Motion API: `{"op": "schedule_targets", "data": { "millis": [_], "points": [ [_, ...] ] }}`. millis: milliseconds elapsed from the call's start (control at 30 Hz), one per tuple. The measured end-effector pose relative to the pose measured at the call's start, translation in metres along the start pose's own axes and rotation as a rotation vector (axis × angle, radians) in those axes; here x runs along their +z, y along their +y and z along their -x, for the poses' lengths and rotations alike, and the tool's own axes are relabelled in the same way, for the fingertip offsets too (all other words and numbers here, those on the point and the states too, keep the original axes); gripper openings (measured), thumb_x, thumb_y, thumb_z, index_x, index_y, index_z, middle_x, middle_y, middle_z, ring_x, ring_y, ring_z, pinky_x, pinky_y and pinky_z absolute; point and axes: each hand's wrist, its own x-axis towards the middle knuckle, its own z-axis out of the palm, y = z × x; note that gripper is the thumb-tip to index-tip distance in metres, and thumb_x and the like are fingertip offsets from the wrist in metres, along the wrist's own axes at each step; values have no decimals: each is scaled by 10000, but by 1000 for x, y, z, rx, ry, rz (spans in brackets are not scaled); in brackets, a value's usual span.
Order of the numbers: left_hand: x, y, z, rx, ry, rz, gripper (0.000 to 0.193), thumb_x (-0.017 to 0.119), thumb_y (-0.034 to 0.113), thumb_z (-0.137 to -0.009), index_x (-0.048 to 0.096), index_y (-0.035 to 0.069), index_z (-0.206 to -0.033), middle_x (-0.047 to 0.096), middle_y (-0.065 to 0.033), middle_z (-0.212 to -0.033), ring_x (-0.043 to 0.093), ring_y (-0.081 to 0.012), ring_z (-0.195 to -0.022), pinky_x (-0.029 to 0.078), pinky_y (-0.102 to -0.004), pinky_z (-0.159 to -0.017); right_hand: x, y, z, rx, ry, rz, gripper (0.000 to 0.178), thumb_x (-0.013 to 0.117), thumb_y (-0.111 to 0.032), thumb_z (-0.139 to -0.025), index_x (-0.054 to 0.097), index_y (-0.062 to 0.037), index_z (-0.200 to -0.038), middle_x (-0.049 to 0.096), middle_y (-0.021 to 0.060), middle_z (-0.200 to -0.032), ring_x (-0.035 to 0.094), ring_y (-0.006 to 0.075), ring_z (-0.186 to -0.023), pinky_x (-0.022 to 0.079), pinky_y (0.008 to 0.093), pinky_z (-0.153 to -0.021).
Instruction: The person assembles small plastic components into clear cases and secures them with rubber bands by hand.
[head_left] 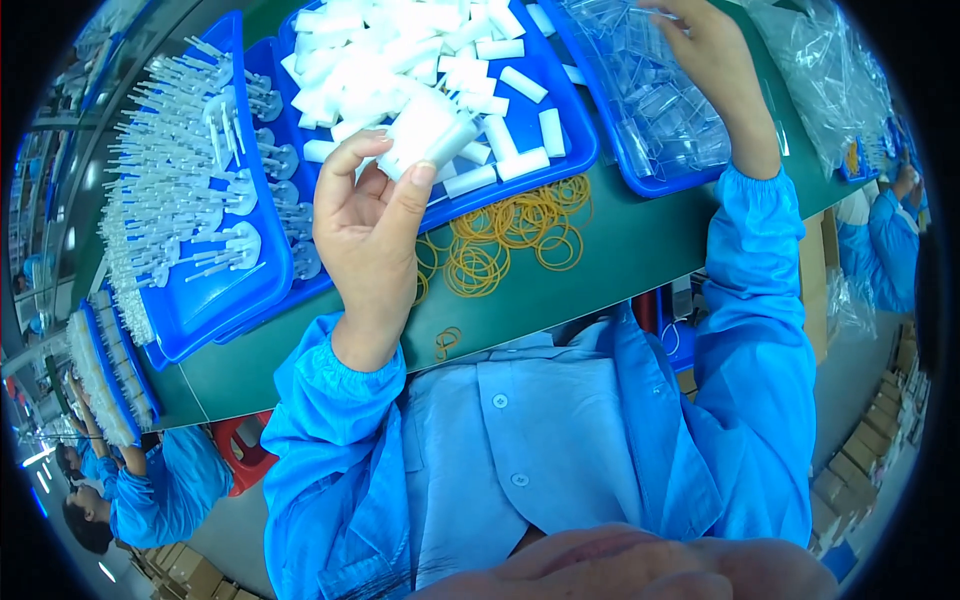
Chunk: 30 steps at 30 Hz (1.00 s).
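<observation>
While the left hand [368,205] pinches a glossy white piece [428,133] above the blue plastic tray [584,150], the half-curled right hand [705,45], whose hold I cannot tell, is nearest clear plastic pieces [680,130] right of that tray.

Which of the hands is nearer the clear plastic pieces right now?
The right. The right hand is over the far part of the clear plastic pieces; the left hand is well to their left, holding a white piece.

Two shirt buttons [500,401] show, many white cylinders [400,60] (overlapping).
</observation>
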Motion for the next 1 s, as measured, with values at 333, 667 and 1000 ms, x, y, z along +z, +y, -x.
{"op": "schedule_targets", "data": {
  "millis": [333,667,1000],
  "points": [
    [0,-9,-1,-34,-13,-40,341,639,-66,-838,522,13,-1149,501,-80,-1180,545,-175,-1054,469,-251,-824,1,1,17,-126,-103,104,413,720,-183,-737,592,-9,-1089,572,206,-1075,538,379,-1016,435,423,-885],
    [1,-3,-1,-87,21,27,352,642,-73,-830,517,8,-1149,524,-90,-1147,560,-178,-1037,464,-253,-830,53,19,-4,-624,247,-1525,290,680,-78,-788,625,1,-1062,652,121,-948,625,184,-750,506,317,-622],
    [-3,-5,-3,-58,-6,49,336,632,-125,-803,541,-27,-1111,471,-67,-1172,553,-158,-1022,497,-278,-858,40,-59,14,-50,-321,-1322,336,643,-95,-871,573,12,-1181,620,110,-1068,606,126,-889,501,241,-820]
  ]
}}
